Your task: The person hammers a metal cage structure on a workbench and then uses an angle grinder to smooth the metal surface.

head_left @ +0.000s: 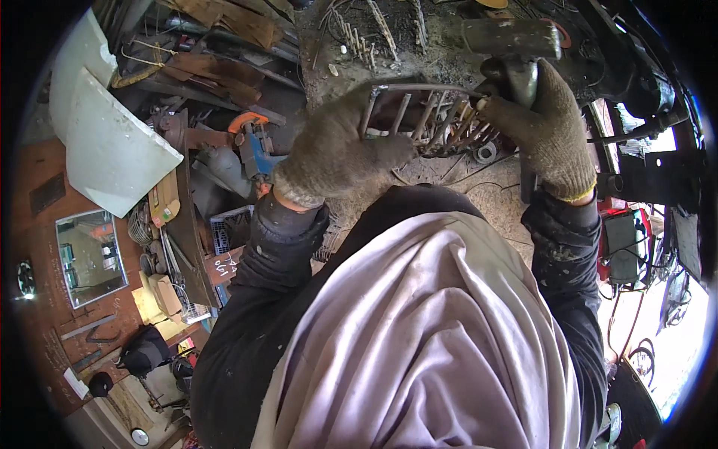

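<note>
A barred metal frame [426,120], with a row of thin rods between its long edges, is held up in front of my body. My left hand [333,146], in a brown knit work glove, is closed around its left end. My right hand [550,131], gloved alike, is at the frame's right end, its thumb by the corner. Its fingers curve about a rounded grey metal piece [523,80] with a dark part beside it; I cannot make out what it is. A thick metal cylinder [512,39] lies just beyond that hand.
Beyond the frame is a dirty work surface [329,56] with several thin rods [359,41]. At left are a blue-and-orange tool [256,146], scrap wood [224,82], pale broken panels [112,135] and a small mirror [92,258]. Red-and-black equipment [627,247] stands at right.
</note>
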A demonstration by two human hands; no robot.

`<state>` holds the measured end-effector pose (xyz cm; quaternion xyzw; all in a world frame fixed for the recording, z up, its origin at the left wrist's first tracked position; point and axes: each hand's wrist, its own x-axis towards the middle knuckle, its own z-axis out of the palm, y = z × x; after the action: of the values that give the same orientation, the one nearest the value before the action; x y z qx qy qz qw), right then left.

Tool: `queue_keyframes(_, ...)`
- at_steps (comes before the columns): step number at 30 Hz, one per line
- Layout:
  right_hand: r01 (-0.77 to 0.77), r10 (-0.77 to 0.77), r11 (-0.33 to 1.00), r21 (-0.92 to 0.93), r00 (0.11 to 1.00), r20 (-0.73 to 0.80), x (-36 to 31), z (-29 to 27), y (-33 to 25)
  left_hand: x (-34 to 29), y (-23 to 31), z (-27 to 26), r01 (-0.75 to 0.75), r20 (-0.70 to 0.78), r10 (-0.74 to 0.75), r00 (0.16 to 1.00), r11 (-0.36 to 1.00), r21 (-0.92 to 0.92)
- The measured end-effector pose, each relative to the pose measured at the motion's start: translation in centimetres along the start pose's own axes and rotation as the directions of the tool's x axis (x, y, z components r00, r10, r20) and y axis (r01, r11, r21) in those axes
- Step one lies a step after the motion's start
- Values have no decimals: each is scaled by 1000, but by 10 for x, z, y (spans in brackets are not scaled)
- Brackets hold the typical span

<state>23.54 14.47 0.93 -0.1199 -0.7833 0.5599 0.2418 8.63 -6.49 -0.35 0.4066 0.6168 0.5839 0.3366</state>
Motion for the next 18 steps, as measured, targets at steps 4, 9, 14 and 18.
queue_keyframes(4,-19,17,991,129,1000,21,4,-12,19,-1,13,19,-281,100,266,959,844,457)
queue_keyframes(9,20,-27,982,190,999,35,11,-26,44,2,16,42,-273,85,275,958,774,572)
queue_keyframes(14,-88,76,936,340,996,50,8,-27,68,6,18,52,-277,124,266,956,674,685)
queue_keyframes(18,-48,47,929,367,999,10,8,-27,86,14,19,57,-406,192,387,902,607,683)
